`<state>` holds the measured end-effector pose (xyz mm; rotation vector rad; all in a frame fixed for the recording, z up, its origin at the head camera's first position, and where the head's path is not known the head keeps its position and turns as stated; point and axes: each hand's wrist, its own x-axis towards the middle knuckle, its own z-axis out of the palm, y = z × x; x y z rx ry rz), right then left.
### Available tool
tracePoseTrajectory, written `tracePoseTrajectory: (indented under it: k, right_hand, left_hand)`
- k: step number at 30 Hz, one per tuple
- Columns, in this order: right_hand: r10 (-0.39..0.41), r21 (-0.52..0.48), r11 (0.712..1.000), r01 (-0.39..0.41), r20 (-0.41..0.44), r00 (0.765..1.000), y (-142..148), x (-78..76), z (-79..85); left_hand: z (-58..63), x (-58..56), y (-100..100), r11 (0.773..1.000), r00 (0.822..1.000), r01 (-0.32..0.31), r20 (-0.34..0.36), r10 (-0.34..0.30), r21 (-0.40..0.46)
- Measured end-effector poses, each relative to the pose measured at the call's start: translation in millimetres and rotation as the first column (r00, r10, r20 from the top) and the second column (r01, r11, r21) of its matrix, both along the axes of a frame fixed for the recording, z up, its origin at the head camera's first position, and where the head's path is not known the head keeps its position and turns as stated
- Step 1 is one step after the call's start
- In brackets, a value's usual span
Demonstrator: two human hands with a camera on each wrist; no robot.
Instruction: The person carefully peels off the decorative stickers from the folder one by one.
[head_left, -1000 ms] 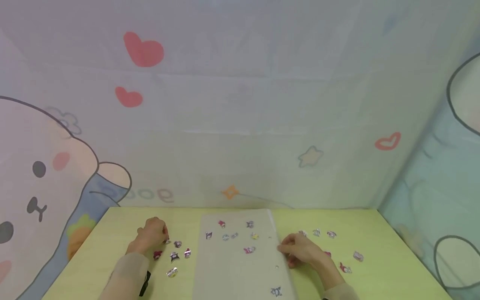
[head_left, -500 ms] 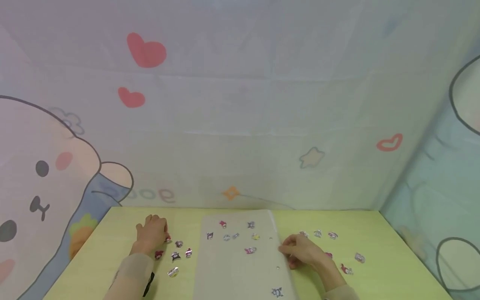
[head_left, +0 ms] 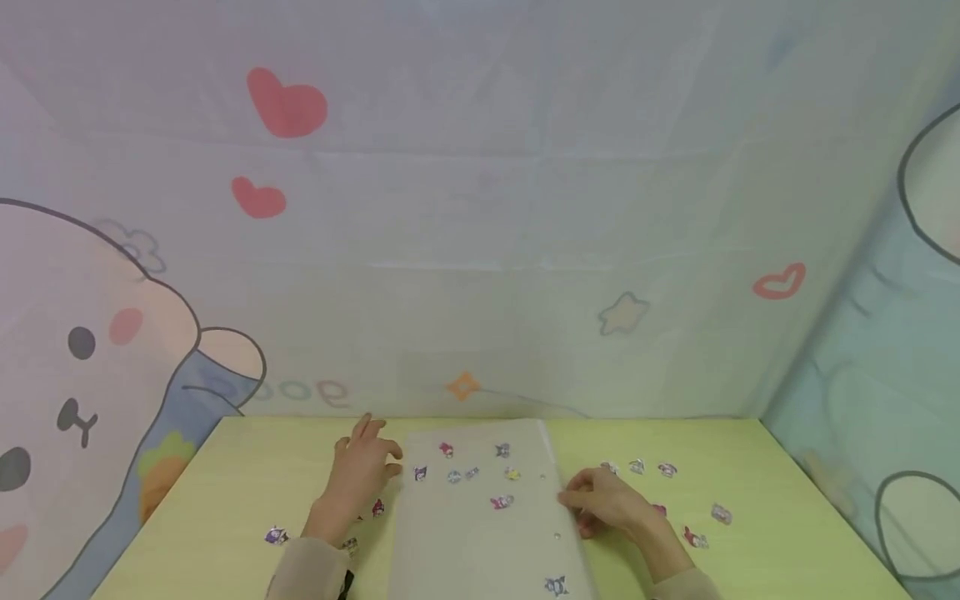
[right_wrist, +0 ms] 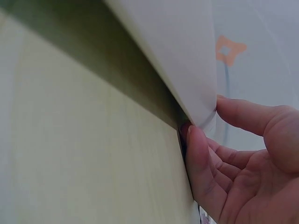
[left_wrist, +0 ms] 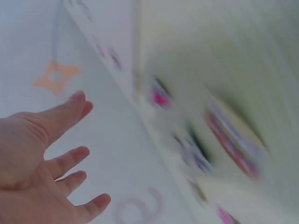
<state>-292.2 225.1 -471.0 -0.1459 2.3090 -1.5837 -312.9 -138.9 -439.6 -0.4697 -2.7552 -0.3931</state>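
Observation:
A white paper sheet (head_left: 472, 550) lies mid-table with several small cartoon stickers on it, such as a pink one (head_left: 502, 502) and a yellow one (head_left: 512, 474). My right hand (head_left: 603, 497) pinches its right edge between thumb and fingers; the right wrist view shows that edge (right_wrist: 187, 70) raised off the table. Beside the sheet's left edge is my left hand (head_left: 360, 467), fingers spread and loosely bent. In the left wrist view the hand (left_wrist: 51, 163) shows nothing in its grasp. Loose stickers near it include a purple one (head_left: 276, 535) and a red one (head_left: 378, 507).
More loose stickers lie right of the sheet, among them a red one (head_left: 694, 537) and a pale one (head_left: 722, 513). The yellow table (head_left: 795, 558) ends at a printed cloth backdrop (head_left: 480, 208). My left forearm covers some stickers.
My left hand has moved right, from the loose stickers to the sheet's left edge, and its fingers have spread. A purple sticker shows where the forearm was. The right hand keeps its place.

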Motion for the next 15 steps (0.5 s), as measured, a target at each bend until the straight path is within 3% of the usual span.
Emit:
tracePoseTrajectory:
  k: [6,15]
  right_hand:
    - [0.002,0.002,1.0,-0.002,0.0,1.0,-2.2,0.1,-0.8]
    - [-0.006,0.017,1.0,0.006,0.008,1.0,-0.7,-2.2,-4.8]
  left_hand:
    - [9.3,18.6,52.6,0.99,0.993,0.119,-0.011,-0.119,0.079]
    - [18.8,52.7,113.9,0.966,0.968,0.238,0.059,-0.245,0.104]
